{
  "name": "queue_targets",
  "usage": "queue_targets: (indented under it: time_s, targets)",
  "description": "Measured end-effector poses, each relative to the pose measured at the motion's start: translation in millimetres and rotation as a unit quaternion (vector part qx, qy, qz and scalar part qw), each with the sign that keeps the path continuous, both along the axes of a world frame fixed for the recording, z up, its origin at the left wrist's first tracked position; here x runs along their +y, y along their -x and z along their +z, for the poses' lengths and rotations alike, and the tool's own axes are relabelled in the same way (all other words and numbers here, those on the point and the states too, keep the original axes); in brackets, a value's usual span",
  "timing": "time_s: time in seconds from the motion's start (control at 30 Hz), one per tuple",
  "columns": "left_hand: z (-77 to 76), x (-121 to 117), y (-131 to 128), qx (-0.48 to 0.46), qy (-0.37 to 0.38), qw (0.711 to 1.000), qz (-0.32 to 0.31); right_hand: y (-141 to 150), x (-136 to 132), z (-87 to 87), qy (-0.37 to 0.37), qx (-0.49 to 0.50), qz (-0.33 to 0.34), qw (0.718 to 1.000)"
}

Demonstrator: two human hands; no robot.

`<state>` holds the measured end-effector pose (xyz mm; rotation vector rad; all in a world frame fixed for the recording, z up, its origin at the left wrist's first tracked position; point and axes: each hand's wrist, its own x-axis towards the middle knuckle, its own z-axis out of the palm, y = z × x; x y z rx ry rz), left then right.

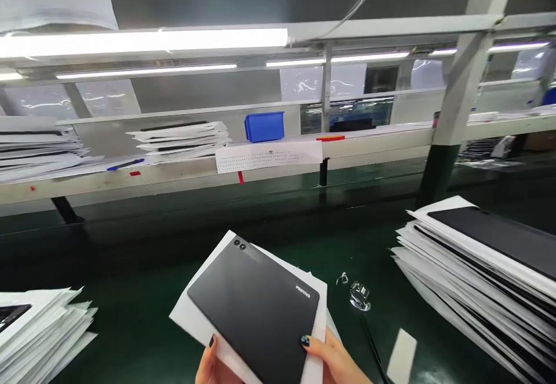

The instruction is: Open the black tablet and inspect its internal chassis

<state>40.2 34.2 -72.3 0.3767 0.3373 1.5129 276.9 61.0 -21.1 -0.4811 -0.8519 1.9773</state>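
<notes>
A dark grey tablet back cover [256,303], with two round camera spots at one corner and "POSITIVO" lettering near another, lies over white paper sheets [197,314] in front of me. My left hand [212,366] grips the paper and cover from the lower left, its thumb on the paper's edge. On the right, my right hand [332,358] pinches both, thumb on the cover's face and fingers hidden underneath. Cover and paper are held tilted above the dark green bench. The cover's lower end runs out of view.
To the right stands a tall stack of covers and paper [473,280]; a smaller stack [43,332] is at left. A shiny metal piece [359,296] and a whitish block [402,356] lie on the bench [143,291]. The shelf [182,175] holds papers, a blue bin [264,127] and a pen [125,164].
</notes>
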Motion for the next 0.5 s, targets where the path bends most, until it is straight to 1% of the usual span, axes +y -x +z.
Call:
queue_targets:
  time_s: [0.07, 0.13, 0.17, 0.23, 0.3, 0.33, 0.4, 0.47, 0.5]
  targets:
    - [5.0, 0, -1, 0.003, -0.02, 0.999, -0.034, -3, 4, -4.3, 0.007, -0.013, -0.01, 1.0]
    - [10.6, -4, -6, 0.03, -0.007, 0.999, -0.037, -3, 5, -7.6, 0.005, -0.032, -0.012, 0.999]
    - [13.7, -7, -11, 0.044, 0.02, 0.999, -0.02, -3, 5, -8.6, 0.002, -0.041, -0.008, 0.999]
    - [19.9, -12, -20, 0.073, 0.094, 0.992, 0.036, -3, 3, -9.3, -0.006, -0.061, 0.005, 0.998]
    - [25.1, -14, -26, 0.098, 0.164, 0.978, 0.088, -5, 2, -9.4, -0.015, -0.093, 0.021, 0.995]
    - [27.3, -13, -28, 0.108, 0.191, 0.97, 0.101, -6, 2, -9.6, -0.021, -0.118, 0.026, 0.992]
    - [31.1, -12, -27, 0.12, 0.232, 0.96, 0.1, -12, 6, -9.8, -0.037, -0.176, 0.025, 0.983]
    - [35.1, -10, -25, 0.123, 0.259, 0.954, 0.084, -20, 13, -8.1, -0.048, -0.215, -0.008, 0.975]
    - [37.2, -10, -25, 0.123, 0.271, 0.951, 0.082, -25, 18, -5.7, -0.052, -0.22, -0.032, 0.974]
